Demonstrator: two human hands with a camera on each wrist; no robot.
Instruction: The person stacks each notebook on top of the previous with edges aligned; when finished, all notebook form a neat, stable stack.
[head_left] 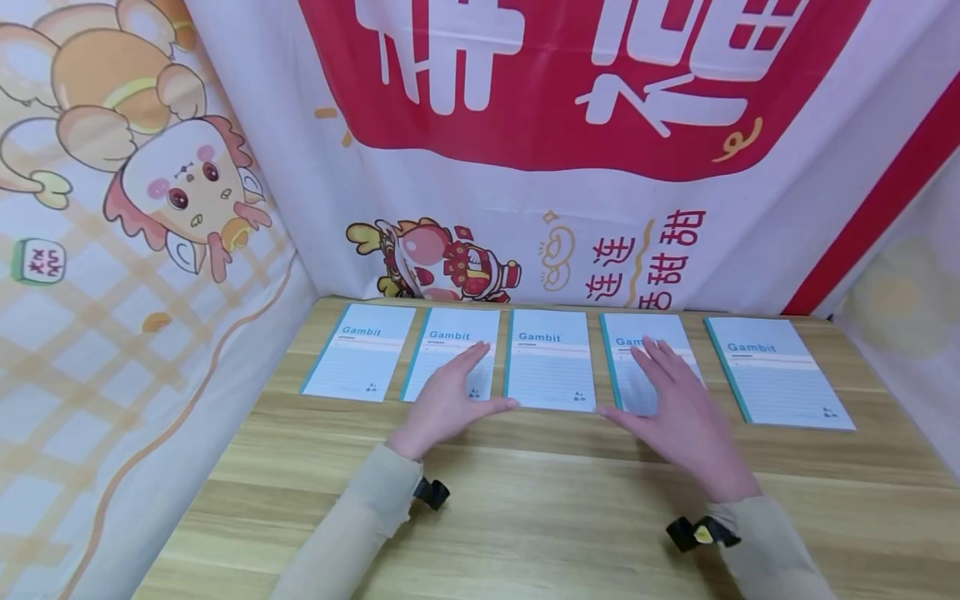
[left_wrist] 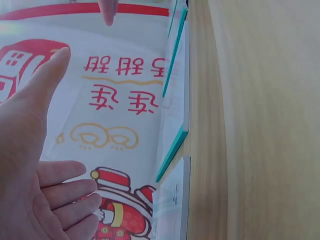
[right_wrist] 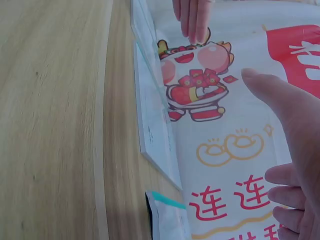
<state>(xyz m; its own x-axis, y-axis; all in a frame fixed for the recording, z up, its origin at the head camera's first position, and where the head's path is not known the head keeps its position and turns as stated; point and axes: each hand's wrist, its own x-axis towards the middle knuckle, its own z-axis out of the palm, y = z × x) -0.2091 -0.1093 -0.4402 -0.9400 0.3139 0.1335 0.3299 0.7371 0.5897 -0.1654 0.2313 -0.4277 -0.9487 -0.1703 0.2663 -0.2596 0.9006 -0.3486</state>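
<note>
Gambit notebooks (head_left: 551,346), five of them, lie flat in a row across the back of the wood-grain table (head_left: 562,500), each with a pale cover, blue lettering and a teal spine along its left edge, with narrow gaps between them. The left hand (head_left: 447,398) hangs above the second notebook from the left (head_left: 441,343), covering part of its lower half in the head view; its fingers are extended, the thumb spread wide toward the lower left corner of the middle notebook, and it holds nothing. The right hand (head_left: 681,410) hangs above the fourth notebook (head_left: 626,377), likewise with extended fingers, thumb stretched out toward the middle notebook's lower right corner, and nothing in its grasp. Both wrist views show a gap between hand and covers. The leftmost notebook (head_left: 362,354) and the rightmost notebook (head_left: 783,379) lie fully uncovered. Light sleeves (head_left: 360,508) reach to the wrists, with black wrist devices (head_left: 432,493) strapped there. Behind the row hangs a white cloth (head_left: 465,187) printed with a red panel, characters and a cartoon figure.
</note>
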